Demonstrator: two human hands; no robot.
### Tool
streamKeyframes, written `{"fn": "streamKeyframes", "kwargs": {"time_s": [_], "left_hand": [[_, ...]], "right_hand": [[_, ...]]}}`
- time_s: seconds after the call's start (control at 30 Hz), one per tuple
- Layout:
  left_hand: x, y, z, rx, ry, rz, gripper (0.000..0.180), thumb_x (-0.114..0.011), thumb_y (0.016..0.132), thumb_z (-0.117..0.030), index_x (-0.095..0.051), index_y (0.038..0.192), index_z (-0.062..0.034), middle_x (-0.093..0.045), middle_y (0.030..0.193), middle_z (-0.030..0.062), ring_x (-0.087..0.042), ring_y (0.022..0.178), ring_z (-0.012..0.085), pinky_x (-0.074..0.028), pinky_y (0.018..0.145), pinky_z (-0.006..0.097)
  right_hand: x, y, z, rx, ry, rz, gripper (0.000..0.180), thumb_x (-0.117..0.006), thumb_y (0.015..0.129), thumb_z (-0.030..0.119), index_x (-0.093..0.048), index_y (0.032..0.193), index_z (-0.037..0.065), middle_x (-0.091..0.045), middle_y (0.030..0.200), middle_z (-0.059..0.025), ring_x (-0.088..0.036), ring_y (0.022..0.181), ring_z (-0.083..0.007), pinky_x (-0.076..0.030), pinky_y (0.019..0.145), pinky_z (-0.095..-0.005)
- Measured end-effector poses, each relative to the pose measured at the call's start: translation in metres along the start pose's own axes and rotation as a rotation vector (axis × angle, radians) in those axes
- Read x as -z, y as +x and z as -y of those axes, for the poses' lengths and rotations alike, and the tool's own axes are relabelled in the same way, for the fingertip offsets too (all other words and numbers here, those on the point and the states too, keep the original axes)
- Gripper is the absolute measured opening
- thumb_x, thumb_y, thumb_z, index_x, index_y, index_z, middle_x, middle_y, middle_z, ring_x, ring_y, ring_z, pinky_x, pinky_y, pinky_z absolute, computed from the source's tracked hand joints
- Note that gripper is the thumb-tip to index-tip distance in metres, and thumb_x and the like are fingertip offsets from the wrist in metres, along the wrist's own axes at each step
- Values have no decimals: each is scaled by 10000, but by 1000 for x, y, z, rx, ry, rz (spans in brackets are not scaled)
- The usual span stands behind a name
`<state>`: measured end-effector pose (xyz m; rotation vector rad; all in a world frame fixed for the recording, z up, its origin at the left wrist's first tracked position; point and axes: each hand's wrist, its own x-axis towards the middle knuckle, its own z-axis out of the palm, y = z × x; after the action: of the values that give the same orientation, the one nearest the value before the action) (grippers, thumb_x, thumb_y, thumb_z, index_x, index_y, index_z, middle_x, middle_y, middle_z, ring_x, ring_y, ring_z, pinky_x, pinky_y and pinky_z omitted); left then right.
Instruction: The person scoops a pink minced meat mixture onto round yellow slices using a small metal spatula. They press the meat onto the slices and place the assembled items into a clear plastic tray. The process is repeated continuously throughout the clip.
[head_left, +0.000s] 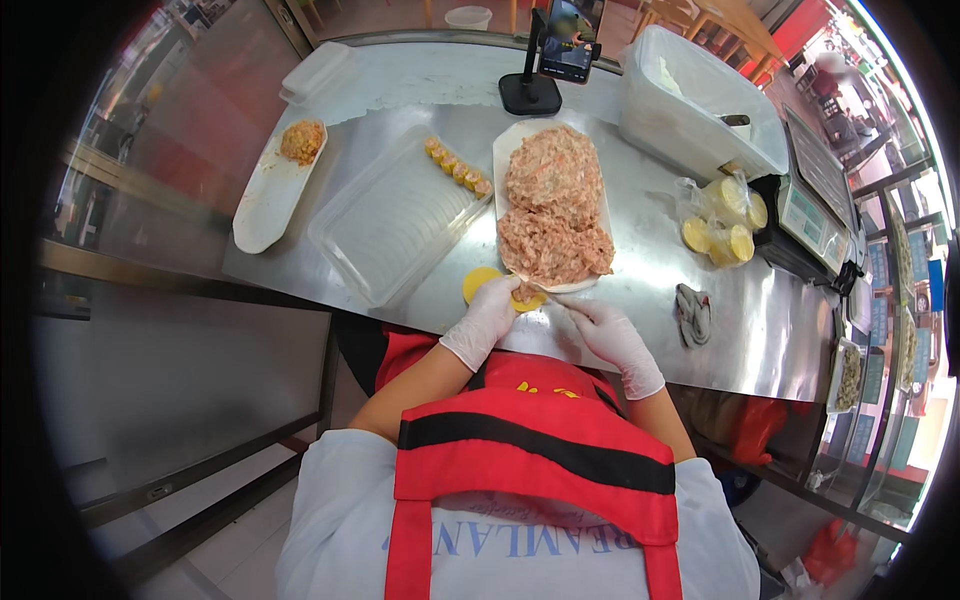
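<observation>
My left hand (484, 322), in a thin white glove, is closed on a round yellow wrapper (476, 284) at the table's near edge. A small lump of minced meat (525, 292) lies on the yellow round by its fingertips. My right hand (608, 338), gloved too, points its pinched fingers toward that lump; whatever they hold is too small to name. Just beyond both hands, a white tray (503, 165) carries a big two-part mound of pink minced meat (553, 205). Left of it, a transparent plastic tray (385, 225) holds a row of small yellow-wrapped dumplings (458, 168) along its right side.
At the far left sits a long white dish (268, 200) with an orange-brown crumbly heap (302, 142). A phone on a stand (530, 92) is at the back. To the right are a plastic tub (690, 110), bagged yellow wrappers (722, 222), a scale (810, 215) and a grey cloth (692, 315).
</observation>
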<state>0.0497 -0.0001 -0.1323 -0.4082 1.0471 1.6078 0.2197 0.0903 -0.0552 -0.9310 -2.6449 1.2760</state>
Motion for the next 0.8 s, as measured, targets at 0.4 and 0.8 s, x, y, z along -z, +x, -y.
{"fn": "streamKeyframes", "kwargs": {"time_s": [0.4,0.8], "left_hand": [[-4,-9,2,77,-139,79,350,-429,961,-128,-409,1229,95,-521,1217,226,-546,1128,335,-452,978,469],[6,-14,-4,104,-133,120,318,-407,962,-145,-439,1213,48,-542,1206,205,-556,1118,331,-452,968,495]], "right_hand": [[2,8,5,-86,136,112,309,-498,887,157,-645,1158,132,-648,1015,-204,-621,942,-367,-495,835,-401],[-6,1,-5,20,167,-124,294,-527,864,138,-661,1124,117,-662,988,-181,-638,910,-347,-510,802,-383]]}}
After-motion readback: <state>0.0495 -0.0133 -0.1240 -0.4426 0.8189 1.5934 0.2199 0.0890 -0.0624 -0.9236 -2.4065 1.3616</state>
